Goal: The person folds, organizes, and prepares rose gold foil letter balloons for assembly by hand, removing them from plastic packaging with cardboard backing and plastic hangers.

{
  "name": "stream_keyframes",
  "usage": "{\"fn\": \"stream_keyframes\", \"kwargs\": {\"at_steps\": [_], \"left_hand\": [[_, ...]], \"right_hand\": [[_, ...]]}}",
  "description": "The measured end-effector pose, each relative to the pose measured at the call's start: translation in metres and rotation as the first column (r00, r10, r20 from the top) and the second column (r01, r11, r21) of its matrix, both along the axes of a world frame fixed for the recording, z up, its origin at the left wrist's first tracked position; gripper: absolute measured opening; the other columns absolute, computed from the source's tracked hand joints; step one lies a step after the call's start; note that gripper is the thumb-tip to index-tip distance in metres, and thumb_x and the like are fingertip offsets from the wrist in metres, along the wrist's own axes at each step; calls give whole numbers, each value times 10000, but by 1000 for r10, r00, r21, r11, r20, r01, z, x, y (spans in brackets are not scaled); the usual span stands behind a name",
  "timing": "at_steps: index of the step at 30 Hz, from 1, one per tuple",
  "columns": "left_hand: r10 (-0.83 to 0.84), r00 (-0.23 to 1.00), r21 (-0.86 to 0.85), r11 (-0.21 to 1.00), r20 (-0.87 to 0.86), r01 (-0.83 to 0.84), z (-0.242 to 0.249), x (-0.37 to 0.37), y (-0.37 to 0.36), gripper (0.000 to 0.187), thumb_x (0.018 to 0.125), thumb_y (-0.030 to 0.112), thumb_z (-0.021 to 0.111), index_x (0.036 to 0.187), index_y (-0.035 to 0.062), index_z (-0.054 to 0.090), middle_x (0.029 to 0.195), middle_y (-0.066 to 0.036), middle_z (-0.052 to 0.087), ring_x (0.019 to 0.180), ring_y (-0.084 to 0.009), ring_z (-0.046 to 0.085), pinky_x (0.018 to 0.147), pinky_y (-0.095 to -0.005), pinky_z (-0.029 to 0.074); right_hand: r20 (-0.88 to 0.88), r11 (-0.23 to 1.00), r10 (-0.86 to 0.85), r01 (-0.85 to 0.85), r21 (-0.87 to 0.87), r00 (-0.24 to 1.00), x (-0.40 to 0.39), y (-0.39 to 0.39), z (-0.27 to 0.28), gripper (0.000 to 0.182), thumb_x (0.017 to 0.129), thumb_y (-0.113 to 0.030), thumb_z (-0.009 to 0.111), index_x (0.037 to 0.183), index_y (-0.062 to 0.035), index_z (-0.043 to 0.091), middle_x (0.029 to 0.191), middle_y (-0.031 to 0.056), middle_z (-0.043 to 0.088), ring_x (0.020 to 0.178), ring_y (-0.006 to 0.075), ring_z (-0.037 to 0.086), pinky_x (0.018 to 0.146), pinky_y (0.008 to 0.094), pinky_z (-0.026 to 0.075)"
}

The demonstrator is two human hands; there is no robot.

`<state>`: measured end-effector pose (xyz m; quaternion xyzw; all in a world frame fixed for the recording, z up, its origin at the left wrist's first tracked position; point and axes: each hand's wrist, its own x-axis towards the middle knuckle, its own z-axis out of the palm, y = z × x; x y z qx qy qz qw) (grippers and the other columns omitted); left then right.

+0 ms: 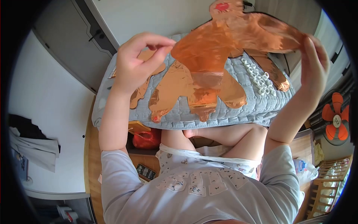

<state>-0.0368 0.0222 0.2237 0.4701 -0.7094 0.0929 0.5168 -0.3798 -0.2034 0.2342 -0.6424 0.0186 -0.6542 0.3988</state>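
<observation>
I hold a flat, uninflated copper foil balloon (223, 41) up in the air between both hands. My left hand (140, 59) pinches its left edge between thumb and fingers. My right hand (314, 61) grips its right edge. The balloon has a red patch at its top end. Below it, several more copper foil balloons (175, 87) lie flat on a grey quilted mattress (246, 108).
A string of small white rings (258, 77) lies on the mattress at the right. A red bag (146, 139) and a dark remote-like object (146, 171) sit on the wooden floor near my knees. An orange fan (335, 119) and a wooden crib rail (330, 186) stand at the right.
</observation>
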Motion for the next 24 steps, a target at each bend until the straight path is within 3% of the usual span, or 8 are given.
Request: {"fn": "stream_keyframes", "kwargs": {"at_steps": [4,6,9,11,14,18,22,24], "left_hand": [[-63,980,-127,988,187,87,10,-34,43,225,794,-56,742,983,63,760,899,-51,738,697,-153,642,665,-285,516],[-164,955,-136,970,247,202,8,-53,62,248,764,-39,775,970,99,775,892,-22,733,703,-139,634,627,-281,483],[-238,932,-108,955,274,276,3,-78,85,262,748,-31,800,951,133,782,890,17,721,712,-120,626,593,-266,439],[-279,907,-88,943,315,320,5,-89,96,267,744,-26,801,951,144,785,893,31,718,717,-117,625,588,-261,430],[-325,872,-77,923,365,376,-4,-100,106,278,744,-22,793,955,160,792,900,53,713,724,-110,624,578,-256,417],[-388,838,-15,905,384,426,-5,-93,108,186,734,129,870,900,154,790,882,41,721,749,-134,637,606,-271,395],[-314,903,25,947,293,321,-15,-83,101,183,724,76,865,880,143,796,855,27,714,732,-144,633,599,-277,415],[-263,938,36,964,226,262,-30,-69,86,269,709,86,835,966,156,800,847,35,709,718,-150,634,591,-292,465]], "right_hand": [[32,981,-132,136,-142,991,-63,40,-19,159,1004,-85,608,1049,30,708,1000,108,693,921,214,648,872,322,496],[-48,939,148,-156,-305,988,-90,49,-21,163,1005,-125,581,923,-13,667,818,52,583,768,204,520,740,370,412],[-52,945,121,-131,-300,991,-117,79,-41,179,991,-215,633,851,-104,643,717,-15,427,671,160,357,669,329,244],[112,949,195,-159,-272,974,-129,88,-60,123,969,-215,659,875,-138,677,722,-33,434,671,145,359,681,319,254],[0,903,301,-285,-323,954,-151,86,-68,79,950,-215,686,896,-159,699,731,-45,443,671,135,363,668,313,253],[-3,944,154,-148,-296,988,-138,94,-64,93,954,-219,694,926,-131,687,769,-17,484,709,150,382,656,327,265],[28,971,79,-70,-227,997,-99,81,-71,108,960,-169,660,944,-62,650,803,21,492,733,163,371,657,334,272],[-61,981,59,-69,-181,996,-83,63,-73,87,968,-84,624,978,-5,659,907,71,598,799,192,487,713,334,385]]}}
